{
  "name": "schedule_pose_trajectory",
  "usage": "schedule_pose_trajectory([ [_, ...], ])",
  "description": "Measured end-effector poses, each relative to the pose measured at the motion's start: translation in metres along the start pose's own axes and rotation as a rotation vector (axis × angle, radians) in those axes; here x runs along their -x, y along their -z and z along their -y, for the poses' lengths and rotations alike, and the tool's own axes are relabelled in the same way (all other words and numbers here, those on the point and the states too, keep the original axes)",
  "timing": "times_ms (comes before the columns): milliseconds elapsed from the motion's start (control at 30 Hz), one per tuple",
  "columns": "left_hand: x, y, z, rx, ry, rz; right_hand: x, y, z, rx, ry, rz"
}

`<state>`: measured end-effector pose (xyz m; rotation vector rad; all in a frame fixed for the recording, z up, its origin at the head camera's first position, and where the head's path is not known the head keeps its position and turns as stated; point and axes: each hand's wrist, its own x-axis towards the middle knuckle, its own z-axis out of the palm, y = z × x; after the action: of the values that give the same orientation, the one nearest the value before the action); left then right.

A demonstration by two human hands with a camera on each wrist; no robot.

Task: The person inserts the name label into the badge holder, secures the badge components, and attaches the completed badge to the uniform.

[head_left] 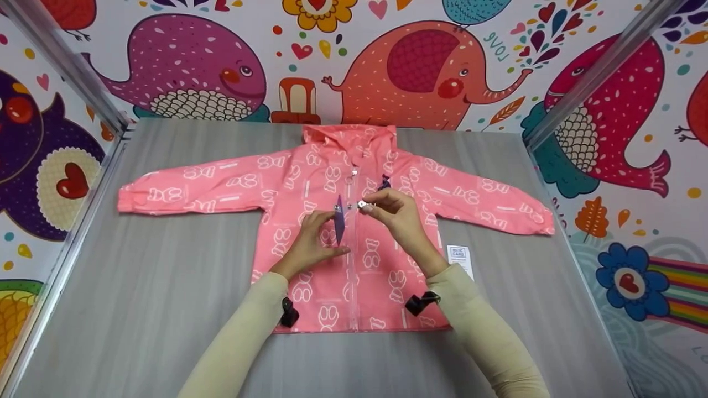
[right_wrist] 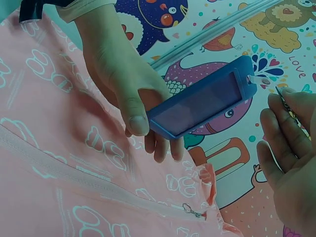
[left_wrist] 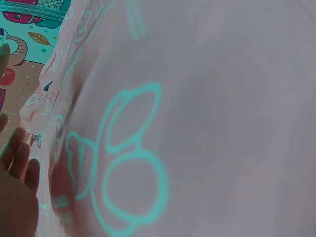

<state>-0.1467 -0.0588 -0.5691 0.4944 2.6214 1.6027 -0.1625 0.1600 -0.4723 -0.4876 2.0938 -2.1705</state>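
Note:
My left hand [head_left: 315,243] grips a blue-purple badge holder [right_wrist: 200,98] by its lower end, between thumb and fingers. The holder stands tilted above the jacket, its clear window facing the right wrist camera and its slotted top end toward my right hand. In the head view my right hand [head_left: 399,215] pinches a small silver clip [head_left: 362,204], a short way from the holder and apart from it. A dark purple piece [head_left: 385,181] shows just beyond the right fingers; what it joins is hidden. Below both hands lies a pink hooded jacket [head_left: 326,287] with white bear prints.
The jacket is spread on a grey wood-grain table [head_left: 182,265], sleeves out to both sides, zip closed up the middle. A white printed card [head_left: 460,260] lies by its right side, partly under the right forearm. Walls with cartoon animals [head_left: 420,77] and metal frame rails surround the table.

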Motion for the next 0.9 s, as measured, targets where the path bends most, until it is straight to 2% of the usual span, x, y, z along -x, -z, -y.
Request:
schedule_pose_trajectory([
  [233,0.002,0.000,0.002,0.028,-0.004,-0.017,0.002,0.003,-0.001,0.013,-0.005,-0.003],
  [600,0.005,0.001,0.003,0.025,0.091,-0.030,0.004,0.012,-0.009,0.025,-0.039,-0.061],
  [900,0.004,0.004,0.004,0.026,0.047,-0.028,0.004,0.019,-0.014,0.037,-0.044,-0.084],
])
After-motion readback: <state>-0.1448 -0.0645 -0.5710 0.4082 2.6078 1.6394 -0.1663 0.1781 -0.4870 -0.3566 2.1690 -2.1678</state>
